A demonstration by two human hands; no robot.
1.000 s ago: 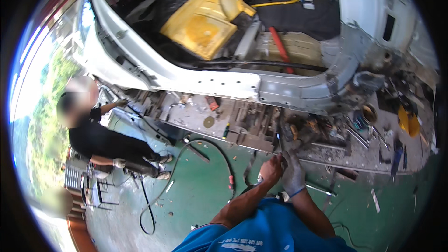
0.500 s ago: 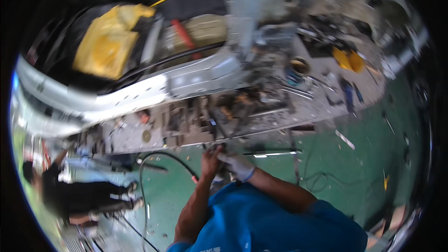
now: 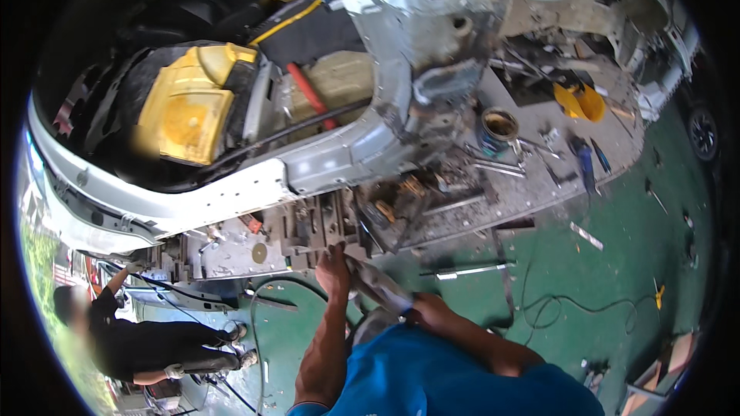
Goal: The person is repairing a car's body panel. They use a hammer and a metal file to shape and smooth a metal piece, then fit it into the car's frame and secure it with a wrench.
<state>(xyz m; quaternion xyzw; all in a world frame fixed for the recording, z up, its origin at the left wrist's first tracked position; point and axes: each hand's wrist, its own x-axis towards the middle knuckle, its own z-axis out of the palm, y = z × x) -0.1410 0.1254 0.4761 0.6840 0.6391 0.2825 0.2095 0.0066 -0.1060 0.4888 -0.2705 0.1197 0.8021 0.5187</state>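
My bare left hand (image 3: 333,271) is closed at the near edge of the work platform (image 3: 231,266), in front of metal clamp blocks (image 3: 308,223). What its fingers hold, if anything, is hidden. Close against it on the right, my right hand (image 3: 381,286) wears a whitish-grey work glove. The glove looks long and blurred, its tip reaching toward the left hand, and I cannot make out its fingers. A stripped, pale car body (image 3: 254,185) sits on the platform ahead of both hands.
Tools and metal scraps crowd the platform, with an open can (image 3: 499,125), a yellow cup-like piece (image 3: 578,102) and a blue-handled tool (image 3: 586,166). A hose (image 3: 258,316) and a cable (image 3: 555,304) lie on the green floor. A co-worker in dark clothes (image 3: 146,347) stands at left.
The view has shifted and sharpened. My left hand is nearer the clamp blocks; the gloved right hand, earlier bunched against it, now stretches out longer toward it.
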